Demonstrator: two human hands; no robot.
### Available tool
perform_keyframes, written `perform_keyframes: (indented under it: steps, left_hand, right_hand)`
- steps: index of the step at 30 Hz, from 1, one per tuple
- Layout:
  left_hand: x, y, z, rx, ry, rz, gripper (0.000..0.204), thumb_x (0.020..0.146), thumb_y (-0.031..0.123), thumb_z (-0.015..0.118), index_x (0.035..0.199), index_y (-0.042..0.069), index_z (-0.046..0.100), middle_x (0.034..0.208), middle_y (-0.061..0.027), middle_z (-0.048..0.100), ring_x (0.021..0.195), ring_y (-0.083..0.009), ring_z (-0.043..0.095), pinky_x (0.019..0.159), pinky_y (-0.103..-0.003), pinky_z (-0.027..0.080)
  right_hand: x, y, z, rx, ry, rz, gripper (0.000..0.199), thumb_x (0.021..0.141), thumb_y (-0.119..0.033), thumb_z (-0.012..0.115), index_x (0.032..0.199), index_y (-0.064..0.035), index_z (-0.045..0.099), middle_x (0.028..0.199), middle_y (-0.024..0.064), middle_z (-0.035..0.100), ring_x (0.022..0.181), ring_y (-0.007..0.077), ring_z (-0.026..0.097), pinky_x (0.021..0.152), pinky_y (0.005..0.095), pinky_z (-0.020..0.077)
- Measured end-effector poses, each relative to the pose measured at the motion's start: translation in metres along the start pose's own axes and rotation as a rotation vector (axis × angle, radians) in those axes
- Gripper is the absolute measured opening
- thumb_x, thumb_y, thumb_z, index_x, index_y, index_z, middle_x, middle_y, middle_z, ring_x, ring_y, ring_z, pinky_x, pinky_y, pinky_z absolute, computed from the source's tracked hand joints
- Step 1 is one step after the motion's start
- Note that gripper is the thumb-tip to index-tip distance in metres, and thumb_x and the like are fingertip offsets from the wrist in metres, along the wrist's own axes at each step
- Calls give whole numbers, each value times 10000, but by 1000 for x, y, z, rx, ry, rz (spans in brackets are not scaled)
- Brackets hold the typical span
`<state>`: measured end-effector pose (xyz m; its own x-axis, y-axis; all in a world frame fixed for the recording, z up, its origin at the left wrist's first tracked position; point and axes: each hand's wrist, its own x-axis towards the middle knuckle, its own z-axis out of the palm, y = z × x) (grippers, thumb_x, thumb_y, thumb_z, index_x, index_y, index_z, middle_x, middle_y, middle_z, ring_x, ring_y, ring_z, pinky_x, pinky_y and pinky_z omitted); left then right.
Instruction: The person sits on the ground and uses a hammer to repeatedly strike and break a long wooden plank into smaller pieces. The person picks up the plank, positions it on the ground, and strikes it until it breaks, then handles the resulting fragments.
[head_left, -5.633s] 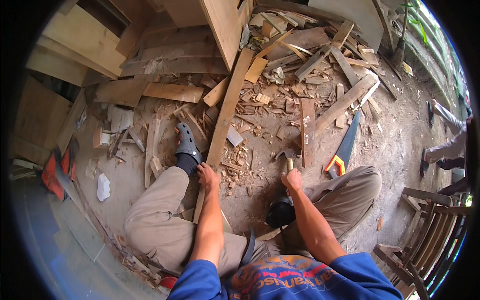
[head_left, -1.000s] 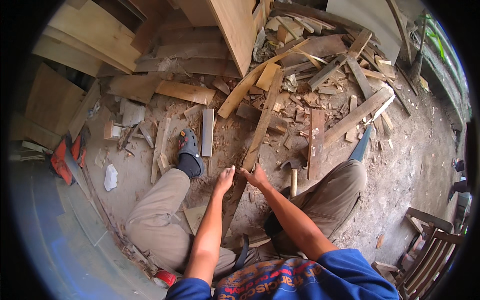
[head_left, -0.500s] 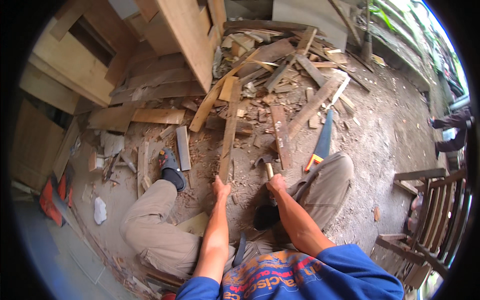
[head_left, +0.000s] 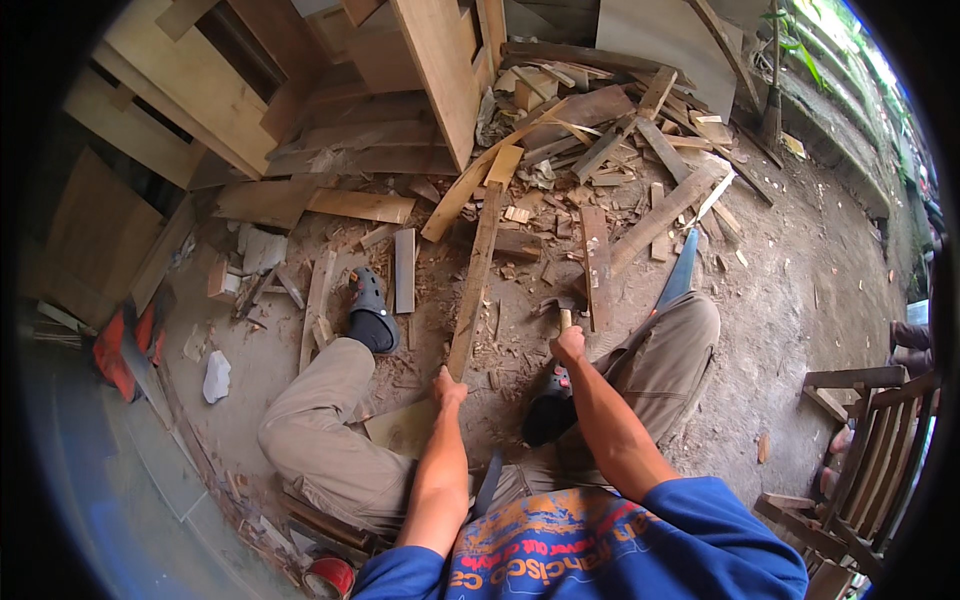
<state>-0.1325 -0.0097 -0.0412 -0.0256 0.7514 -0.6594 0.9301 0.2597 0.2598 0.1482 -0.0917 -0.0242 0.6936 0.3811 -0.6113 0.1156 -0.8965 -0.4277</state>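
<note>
My left hand (head_left: 449, 389) grips the near end of a long, narrow wooden board (head_left: 474, 285), which lies away from me across the scrap. In my right hand (head_left: 568, 345) is a hammer, its pale wooden handle (head_left: 565, 319) pointing away from me. The dark hammer head (head_left: 557, 303) is low over the ground, just left of a shorter brown board (head_left: 595, 265); whether it touches the ground I cannot tell. Beyond my right knee lies a handsaw, its blue-grey blade (head_left: 680, 268) showing and its handle mostly hidden by the knee.
A heap of broken boards (head_left: 610, 130) spreads ahead, with wood chips around it. A wooden cabinet (head_left: 440, 80) stands at far left. To the right is a slatted wooden bench (head_left: 880, 440). A red container (head_left: 330, 577) sits at lower left. My clog-shod left foot (head_left: 370, 295) is beside scrap pieces.
The view has shifted, so the scrap heap and cabinet appear farther right. The saw's orange handle, visible before, is now mostly behind my knee. Both hands keep their holds.
</note>
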Motion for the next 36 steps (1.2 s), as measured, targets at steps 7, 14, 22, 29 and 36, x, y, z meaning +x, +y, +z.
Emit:
perform_keyframes:
  steps: [7, 14, 22, 29, 36]
  left_hand:
    - [-2, -34, 11, 28, 55, -18, 730, 726, 142, 625, 1417, 85, 397, 1366, -204, 495, 1299, -358, 438, 1080, -420, 366]
    - [-24, 6, -24, 36, -125, -2, 731, 756, 177, 654, 1423, 57, 381, 1389, -207, 474, 1279, -372, 455, 1059, -418, 388]
    - [8, 24, -2, 16, 81, 102, 918, 707, 291, 778, 1440, 0, 308, 1362, -229, 489, 1260, -352, 482, 1050, -414, 397]
    - [16, 45, 9, 9, 65, 61, 764, 722, 129, 692, 1404, 6, 372, 1311, -265, 509, 1255, -388, 470, 1040, -416, 416]
    - [2, 32, -6, -14, 103, 40, 658, 684, 110, 696, 1299, 1, 490, 1265, -268, 541, 1192, -411, 521, 984, -444, 466]
  right_hand:
    - [7, -9, 12, -3, -13, 17, 492, 764, -183, 669, 1126, 92, 481, 1132, 292, 614, 1077, 384, 620, 880, 425, 530]
    - [16, 1, 18, -79, -3, -55, 498, 774, -185, 651, 1097, 131, 442, 1075, 306, 624, 1003, 374, 658, 828, 412, 554]
    - [0, -15, -5, -8, -167, 63, 407, 753, -185, 663, 1048, 87, 591, 1085, 255, 652, 1023, 334, 657, 834, 411, 551]
    - [24, 21, 2, -107, -53, -139, 368, 760, -276, 646, 866, 77, 638, 750, 187, 675, 688, 288, 693, 581, 383, 529]
    - [8, 5, 3, -49, -115, -110, 390, 758, -300, 661, 878, 70, 643, 761, 184, 679, 698, 293, 695, 609, 381, 536]
